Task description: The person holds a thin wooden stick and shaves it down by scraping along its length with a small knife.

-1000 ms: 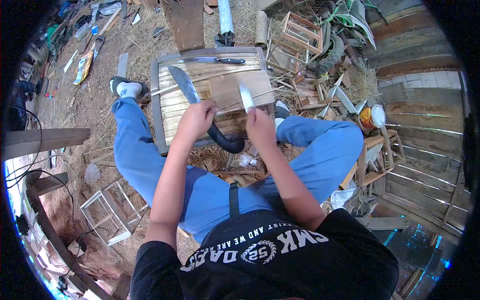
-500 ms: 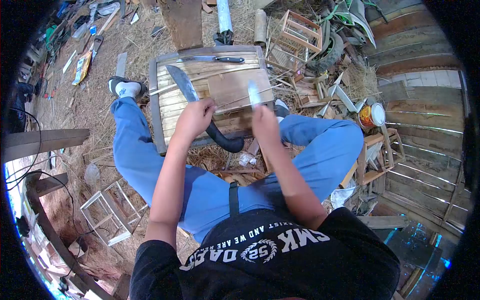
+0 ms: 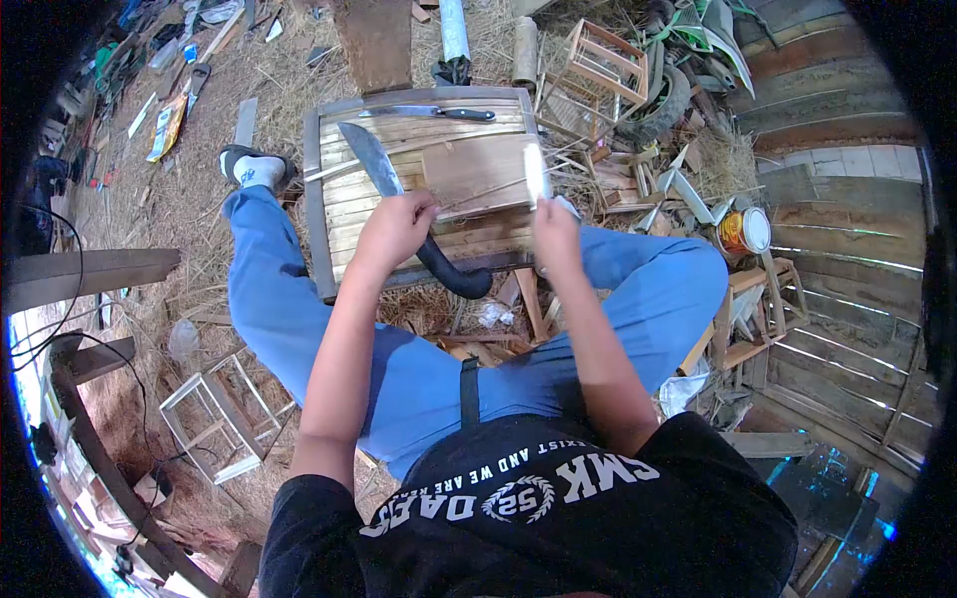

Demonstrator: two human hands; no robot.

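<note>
My left hand (image 3: pixel 397 231) is closed, pinching the near end of a thin wooden stick (image 3: pixel 483 192) that slants up to the right across a flat board (image 3: pixel 469 171). In my right hand (image 3: pixel 556 235) is a knife (image 3: pixel 536 171), its bright blade smeared by motion and pointing away from me, at the stick's far end. Whether blade and stick touch, I cannot tell. Under my left hand lies a machete (image 3: pixel 371 159) with a curved black handle (image 3: pixel 454 274). Another knife (image 3: pixel 466 115) with a black handle rests along the far side of the low slatted table (image 3: pixel 334 224).
My legs straddle the table. Wooden frames (image 3: pixel 606 62), a tire (image 3: pixel 663 108) and wood scraps lie beyond it to the right. A can (image 3: pixel 743 231) stands by the plank wall (image 3: pixel 847 244). Left are a saw (image 3: pixel 197 85) and a small white frame (image 3: pixel 224 419) on straw-strewn ground.
My right hand has moved to the right with the knife, whose blade is now farther out along the stick. My left hand stays nearly in place. The view has shifted slightly.
</note>
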